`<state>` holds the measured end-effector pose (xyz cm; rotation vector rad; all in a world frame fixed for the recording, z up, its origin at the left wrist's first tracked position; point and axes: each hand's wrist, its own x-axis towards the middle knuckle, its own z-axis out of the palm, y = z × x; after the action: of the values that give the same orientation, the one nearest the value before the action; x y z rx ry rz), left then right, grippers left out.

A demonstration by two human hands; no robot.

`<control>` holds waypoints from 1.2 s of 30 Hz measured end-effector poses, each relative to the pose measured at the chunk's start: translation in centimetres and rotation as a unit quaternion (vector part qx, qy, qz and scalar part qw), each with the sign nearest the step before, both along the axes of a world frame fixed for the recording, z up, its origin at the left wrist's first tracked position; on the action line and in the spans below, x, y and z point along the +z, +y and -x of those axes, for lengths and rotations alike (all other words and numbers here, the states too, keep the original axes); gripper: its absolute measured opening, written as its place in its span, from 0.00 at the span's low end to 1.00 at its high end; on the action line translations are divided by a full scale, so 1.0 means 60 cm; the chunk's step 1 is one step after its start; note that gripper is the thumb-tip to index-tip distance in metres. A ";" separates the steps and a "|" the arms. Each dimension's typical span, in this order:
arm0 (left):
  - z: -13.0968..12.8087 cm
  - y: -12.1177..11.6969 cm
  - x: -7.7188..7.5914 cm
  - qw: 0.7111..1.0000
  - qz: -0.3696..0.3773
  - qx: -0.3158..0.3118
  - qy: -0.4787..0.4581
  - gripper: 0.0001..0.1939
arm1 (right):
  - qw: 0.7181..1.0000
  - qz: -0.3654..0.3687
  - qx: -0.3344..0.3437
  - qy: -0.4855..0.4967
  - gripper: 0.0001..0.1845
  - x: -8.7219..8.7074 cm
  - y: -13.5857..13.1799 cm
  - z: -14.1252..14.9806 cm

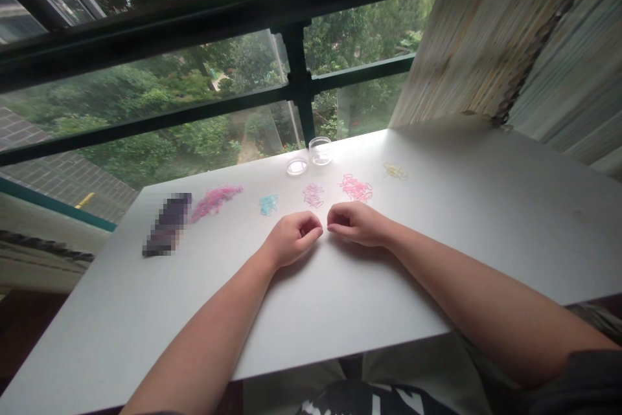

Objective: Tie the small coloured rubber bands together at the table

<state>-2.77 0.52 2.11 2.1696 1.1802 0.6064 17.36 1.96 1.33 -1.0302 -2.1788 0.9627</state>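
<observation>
My left hand [294, 236] and my right hand [358, 223] meet just above the white table [291, 311], fingertips almost touching. Each one is closed in a pinch. A thin pale strand [325, 228] spans the small gap between them, too fine to tell more. Beyond the hands lie piles of small thin loops that look like rubber bands: a blue pile [268, 204], a lilac pile [313, 195], a pink pile [356, 188] and a yellow pile [396, 171]. Farther left spreads a larger pink-purple pile [216, 201].
A clear round jar [320, 151] stands at the table's window side, with a clear lid [297, 167] beside it. A dark, pixelated object [168, 224] lies on the left. Green window bars [300, 78] edge the far side; a curtain [447, 39] hangs at the right.
</observation>
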 end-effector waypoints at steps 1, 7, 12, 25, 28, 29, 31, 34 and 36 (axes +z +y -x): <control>0.000 0.000 0.000 1.000 -0.001 0.001 0.001 0.09 | 1.000 -0.001 0.001 0.000 0.03 0.000 0.000 0.000; 0.000 0.002 -0.001 1.000 0.003 -0.001 0.004 0.08 | 1.000 -0.014 0.006 -0.007 0.03 -0.003 0.000 0.000; 0.003 0.003 0.003 1.000 0.003 0.003 0.007 0.09 | 1.000 -0.028 -0.007 -0.006 0.02 -0.001 0.004 0.000; 0.012 0.004 0.019 0.998 0.037 -0.017 0.051 0.12 | 0.875 -0.087 -0.466 -0.098 0.05 0.008 0.093 -0.185; 0.012 0.003 0.018 0.997 0.045 -0.020 0.058 0.12 | 0.859 -0.073 -0.497 -0.099 0.05 -0.006 0.102 -0.206; 0.012 0.003 0.017 0.997 0.046 -0.021 0.058 0.11 | 0.857 -0.069 -0.501 -0.099 0.04 -0.010 0.103 -0.209; 0.013 0.004 0.015 0.997 0.047 -0.023 0.056 0.12 | 0.855 -0.062 -0.505 -0.097 0.05 -0.015 0.106 -0.210; 0.014 0.004 0.013 0.997 0.044 -0.023 0.053 0.12 | 0.856 -0.053 -0.505 -0.092 0.06 -0.018 0.109 -0.211; 0.015 0.004 0.012 0.998 0.040 -0.022 0.052 0.12 | 0.858 -0.049 -0.504 -0.089 0.07 -0.020 0.111 -0.211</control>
<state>-3.66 0.78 2.81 2.1761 1.1866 0.4252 30.04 8.61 0.12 -1.9451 -1.4002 0.2492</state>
